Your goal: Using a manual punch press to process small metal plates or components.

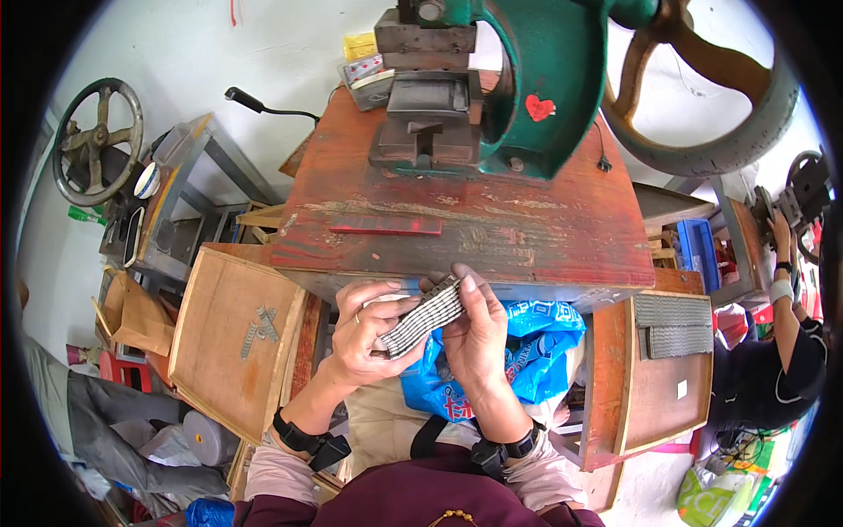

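Metal strip stack [423, 316] at frame centre, above lap, below red desk [492, 220]. Left hand [364, 334] closed round lower end, right hand [479, 329] pinching upper end, likely keeping pieces aligned. Green press [527, 79] upper centre.

A crinkled blue plastic bag [536, 351] with white and red print lies on the person's lap below the bench [562, 237], a red heart sticker [539, 107] marks the green press [536, 79], and small yellow and patterned packets [364, 61] sit at the bench's far edge.
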A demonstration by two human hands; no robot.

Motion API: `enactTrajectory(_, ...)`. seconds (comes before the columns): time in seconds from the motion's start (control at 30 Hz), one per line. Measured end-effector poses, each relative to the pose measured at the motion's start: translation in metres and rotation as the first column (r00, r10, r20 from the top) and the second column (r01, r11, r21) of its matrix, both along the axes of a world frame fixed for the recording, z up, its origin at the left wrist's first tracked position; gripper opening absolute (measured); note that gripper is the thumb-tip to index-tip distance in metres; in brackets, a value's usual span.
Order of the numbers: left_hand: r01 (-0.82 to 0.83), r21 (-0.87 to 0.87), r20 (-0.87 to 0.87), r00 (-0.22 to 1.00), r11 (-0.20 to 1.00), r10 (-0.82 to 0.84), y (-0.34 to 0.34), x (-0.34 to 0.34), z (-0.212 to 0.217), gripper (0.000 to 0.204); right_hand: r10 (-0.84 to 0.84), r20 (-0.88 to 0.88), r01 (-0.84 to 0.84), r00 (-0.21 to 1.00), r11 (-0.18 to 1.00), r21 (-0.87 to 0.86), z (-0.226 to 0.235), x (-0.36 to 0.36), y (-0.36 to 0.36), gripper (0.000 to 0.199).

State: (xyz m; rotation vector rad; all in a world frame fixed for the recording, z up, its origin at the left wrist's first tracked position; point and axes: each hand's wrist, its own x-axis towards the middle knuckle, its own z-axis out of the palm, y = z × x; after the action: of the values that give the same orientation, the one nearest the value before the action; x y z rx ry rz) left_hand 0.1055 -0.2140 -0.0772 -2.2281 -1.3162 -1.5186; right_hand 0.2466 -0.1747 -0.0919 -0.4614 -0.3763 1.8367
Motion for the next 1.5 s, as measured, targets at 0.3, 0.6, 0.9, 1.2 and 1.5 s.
enactTrajectory(0.3, 0.070, -0.029, -0.002, 0.998, 0.997, -0.070, -0.008, 0.014, -0.010, 0.047, -0.010, 0.003, 0.010, 1.000, 1.000, 0.016, -0.006, 0.022, -0.014, 0.051)
enactTrajectory(0.6, 0.070, -0.061, 0.040, 0.997, 0.996, -0.068, -0.010, 0.019, -0.017, 0.048, 0.031, -0.019, -0.031, 0.999, 1.000, -0.001, -0.010, 0.028, -0.016, 0.063)
enactTrajectory(0.9, 0.062, -0.036, 0.054, 0.997, 0.997, -0.060, -0.006, 0.024, -0.014, 0.038, 0.018, -0.041, -0.019, 0.999, 0.999, -0.032, -0.011, 0.030, -0.015, 0.061)
enactTrajectory(1.2, 0.072, -0.048, 0.056, 0.996, 0.996, -0.069, -0.004, 0.025, -0.015, 0.039, 0.017, -0.024, -0.018, 1.000, 0.999, -0.030, -0.013, 0.033, -0.014, 0.061)
enactTrajectory(1.5, 0.081, -0.060, 0.020, 0.997, 0.995, -0.080, -0.004, 0.028, -0.020, 0.047, 0.016, -0.047, -0.018, 0.999, 0.999, -0.047, -0.017, 0.036, -0.014, 0.063)
